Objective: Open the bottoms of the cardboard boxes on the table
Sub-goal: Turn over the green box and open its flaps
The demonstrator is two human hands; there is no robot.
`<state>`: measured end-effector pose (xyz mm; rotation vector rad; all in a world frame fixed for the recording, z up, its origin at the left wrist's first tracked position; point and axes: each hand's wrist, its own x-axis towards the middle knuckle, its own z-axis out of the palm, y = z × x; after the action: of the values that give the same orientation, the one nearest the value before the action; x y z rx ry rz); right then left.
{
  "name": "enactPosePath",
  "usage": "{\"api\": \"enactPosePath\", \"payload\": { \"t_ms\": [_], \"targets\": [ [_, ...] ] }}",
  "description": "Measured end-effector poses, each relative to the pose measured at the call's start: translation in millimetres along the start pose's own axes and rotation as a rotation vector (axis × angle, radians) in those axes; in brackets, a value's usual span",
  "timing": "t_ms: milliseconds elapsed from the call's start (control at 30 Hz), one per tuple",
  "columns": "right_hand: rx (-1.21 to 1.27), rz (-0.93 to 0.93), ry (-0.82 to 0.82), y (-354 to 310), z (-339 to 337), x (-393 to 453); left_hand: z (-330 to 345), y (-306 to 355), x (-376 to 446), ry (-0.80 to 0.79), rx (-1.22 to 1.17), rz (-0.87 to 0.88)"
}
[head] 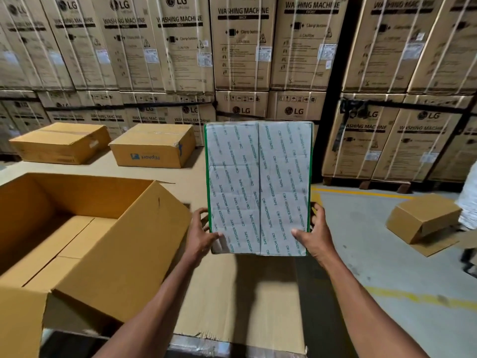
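I hold a grey box (258, 187) with green edges and green tape lettering up in front of me, its taped face turned toward the camera with a seam down the middle. My left hand (202, 232) grips its lower left edge, thumb on the face. On the lower right edge, my right hand (313, 232) grips the same way. The box's lower end hangs just above the cardboard-covered table (245, 293). A large brown box (85, 241) stands open at the left, its flaps up. Two closed brown boxes (62, 142) (153, 146) lie at the far side of the table.
Stacked washing machine cartons (242, 47) form a wall behind the table. To the right lies a concrete floor with yellow lines (413, 298) and a tipped brown box (423, 218) on flat cardboard. Part of a person (468, 202) shows at the right edge.
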<state>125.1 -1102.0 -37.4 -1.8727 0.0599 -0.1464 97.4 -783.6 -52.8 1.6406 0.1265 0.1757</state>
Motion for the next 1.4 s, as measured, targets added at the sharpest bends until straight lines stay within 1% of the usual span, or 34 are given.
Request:
{"api": "enactPosePath", "payload": {
  "t_ms": [133,200,267,367,433,500,567,600,633,667,700,733,767,800,833,933,1000,1033,1100,1233,1333,1400],
  "targets": [
    [-0.081,0.053,0.079,40,21,-13,9,-35,-22,0.084,0.191,0.031],
    [-0.152,0.131,0.106,63,29,-15,12,-46,-30,0.06,0.261,-0.001],
    [-0.231,0.188,0.135,89,34,-13,16,-51,-35,0.006,0.25,-0.049],
    [-0.288,0.217,0.145,102,39,-15,17,-54,-36,-0.026,0.225,-0.077],
    [-0.271,0.256,0.114,91,38,-16,16,-50,-34,-0.057,0.244,-0.098],
    [-0.239,0.264,0.03,75,32,-15,14,-37,-28,-0.113,0.234,-0.16],
    [-0.084,0.218,-0.03,53,18,-17,7,-18,-22,-0.246,0.156,-0.167],
    [0.022,0.179,-0.019,35,8,-18,3,-5,-20,-0.304,0.106,-0.137],
    [0.106,0.134,0.018,17,-1,-15,-2,6,-16,-0.301,0.039,-0.099],
    [0.168,0.107,0.059,0,-11,-10,-7,18,-11,-0.21,-0.023,-0.064],
    [0.221,0.107,0.078,-20,-20,-4,-12,33,-4,-0.083,-0.046,-0.038],
    [0.255,0.122,0.064,-42,-29,4,-17,54,2,0.029,-0.053,-0.018],
    [0.24,0.129,0.035,-63,-36,11,-21,73,9,0.102,-0.06,-0.001],
    [0.214,0.115,-0.003,-87,-43,14,-22,94,16,0.118,-0.037,0.016],
    [0.166,0.1,-0.039,-108,-47,19,-24,110,26,0.093,0.011,0.017],
    [0.025,0.085,-0.136,-147,-49,40,-27,143,54,-0.08,0.151,-0.046],
    [-0.032,0.125,-0.198,-156,-42,45,-26,143,68,-0.178,0.228,-0.115],
    [-0.043,0.155,-0.237,-154,-38,47,-23,141,72,-0.19,0.255,-0.129],
    [-0.054,0.185,-0.265,-145,-32,51,-15,144,68,-0.168,0.254,-0.117],
    [0.027,0.139,-0.225,-137,-35,50,-8,146,51,-0.158,0.168,-0.015],
    [0.137,0.087,-0.215,-129,-44,46,-4,148,38,-0.178,0.121,0.098],
    [0.213,0.06,-0.203,-121,-47,43,-2,144,32,-0.162,0.076,0.165]
  ]
}}
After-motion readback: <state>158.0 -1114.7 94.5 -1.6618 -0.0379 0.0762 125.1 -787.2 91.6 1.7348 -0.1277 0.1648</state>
